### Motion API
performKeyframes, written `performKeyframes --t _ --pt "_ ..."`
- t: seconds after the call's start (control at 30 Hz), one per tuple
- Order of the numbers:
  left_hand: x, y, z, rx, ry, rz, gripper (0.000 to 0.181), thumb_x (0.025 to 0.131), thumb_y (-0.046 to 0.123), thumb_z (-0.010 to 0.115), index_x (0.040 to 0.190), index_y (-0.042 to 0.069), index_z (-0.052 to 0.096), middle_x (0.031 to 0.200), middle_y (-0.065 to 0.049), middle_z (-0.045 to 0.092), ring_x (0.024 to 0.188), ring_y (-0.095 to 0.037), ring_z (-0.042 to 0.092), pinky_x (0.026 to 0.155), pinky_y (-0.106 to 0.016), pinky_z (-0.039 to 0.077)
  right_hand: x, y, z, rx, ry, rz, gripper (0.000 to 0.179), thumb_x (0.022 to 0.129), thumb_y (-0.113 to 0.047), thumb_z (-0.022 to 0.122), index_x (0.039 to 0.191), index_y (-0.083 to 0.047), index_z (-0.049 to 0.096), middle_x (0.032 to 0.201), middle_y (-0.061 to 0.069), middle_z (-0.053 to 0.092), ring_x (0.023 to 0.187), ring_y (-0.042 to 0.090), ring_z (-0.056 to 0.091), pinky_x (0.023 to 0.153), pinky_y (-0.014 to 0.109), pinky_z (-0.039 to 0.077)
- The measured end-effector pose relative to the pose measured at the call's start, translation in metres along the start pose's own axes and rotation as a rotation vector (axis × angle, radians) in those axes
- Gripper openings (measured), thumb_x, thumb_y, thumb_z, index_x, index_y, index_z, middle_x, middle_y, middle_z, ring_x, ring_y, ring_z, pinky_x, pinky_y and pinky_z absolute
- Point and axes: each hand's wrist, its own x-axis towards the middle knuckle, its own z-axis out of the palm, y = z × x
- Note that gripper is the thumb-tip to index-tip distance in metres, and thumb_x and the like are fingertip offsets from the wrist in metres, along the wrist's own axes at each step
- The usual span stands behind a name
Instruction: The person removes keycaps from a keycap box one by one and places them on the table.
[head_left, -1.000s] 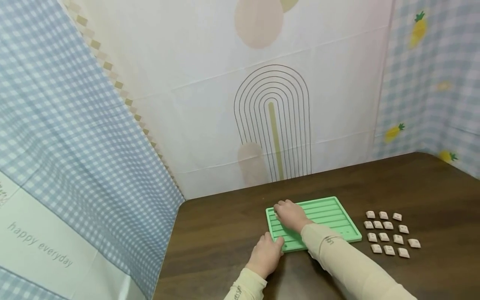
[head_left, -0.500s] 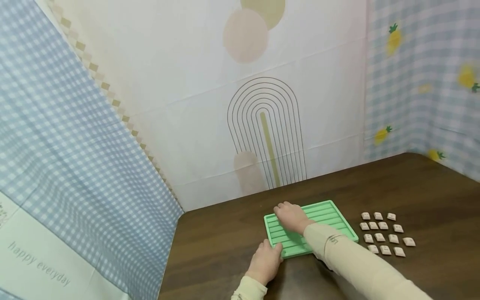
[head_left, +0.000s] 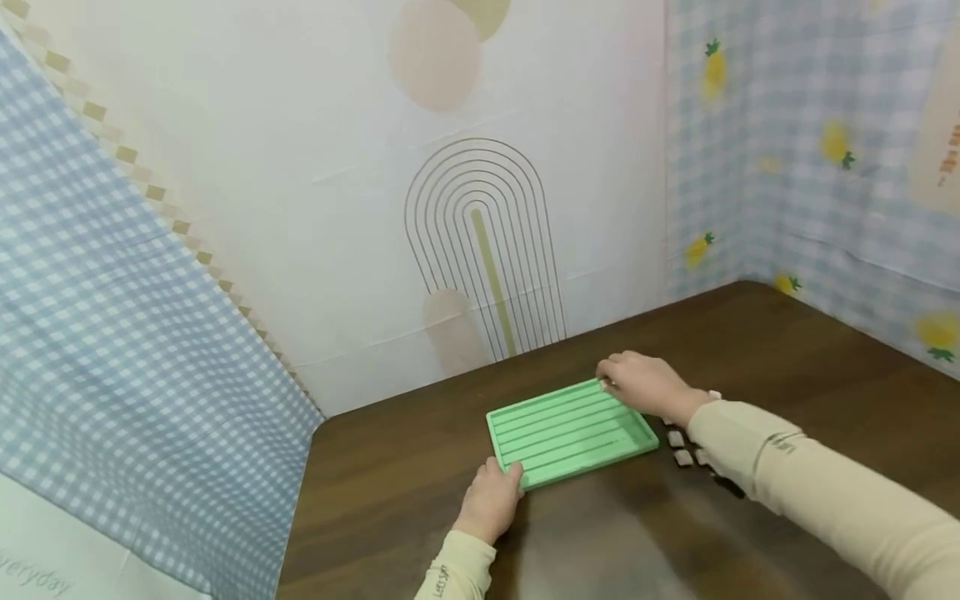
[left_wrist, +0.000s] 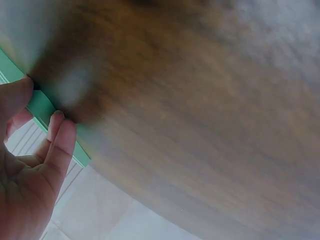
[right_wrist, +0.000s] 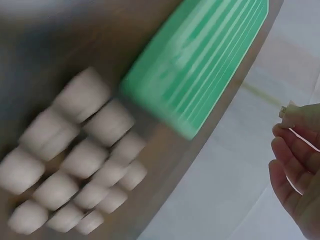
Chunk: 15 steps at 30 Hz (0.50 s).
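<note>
A light green ridged tray lies on the table, with long parallel grooves across it. At its near left corner, my left hand grips the edge; the left wrist view shows thumb and fingers on either side of the green rim. My right hand is over the tray's far right corner. In the right wrist view, its thumb and index finger pinch a small beige keycap, mostly covered by the fingertips. Several loose keycaps stand in rows to the tray's right, partly hidden by the right forearm in the head view.
The dark wooden table reaches back to a pale printed curtain. Blue checked cloth hangs on the left, and checked cloth with pineapples on the right.
My right hand has moved from the tray's left part to its far right corner. The left hand stays at the near left corner. The head view has swung to the right.
</note>
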Motion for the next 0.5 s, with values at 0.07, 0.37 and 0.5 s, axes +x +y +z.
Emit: performKeyframes --t 0.07,0.37,0.5 --pt "0.001 -0.001 -0.003 -0.007 0.035 -0.008 0.020 0.084 0.019 0.066 0.090 0.011 0.049 0.082 -0.014 0.049 0.070 -0.026 0.052 0.050 -0.032 0.045 -0.013 0.014 -0.010 0.002 -0.017 0.039 0.009 0.089 -0.016 0.060 0.095 -0.011 0.064 0.087 0.003 0.062 0.075 0.017 0.058 0.057 0.030 0.047" --pt "0.002 0.000 -0.004 0.001 0.033 0.012 0.019 0.085 0.018 0.066 0.091 0.009 0.050 0.082 -0.015 0.049 0.069 -0.027 0.053 0.049 -0.033 0.045 -0.093 0.060 -0.023 -0.003 -0.075 0.159 0.012 0.086 -0.017 0.063 0.094 -0.009 0.065 0.085 0.002 0.060 0.069 0.013 0.055 0.054 0.029 0.044" --pt "0.001 0.003 -0.001 -0.019 0.001 0.019 0.019 0.085 0.017 0.065 0.093 0.009 0.049 0.083 -0.016 0.049 0.071 -0.028 0.053 0.051 -0.035 0.045 -0.130 0.070 -0.014 -0.009 -0.099 0.177 0.009 0.084 -0.015 0.065 0.091 -0.011 0.065 0.082 -0.001 0.059 0.067 0.010 0.054 0.052 0.028 0.042"
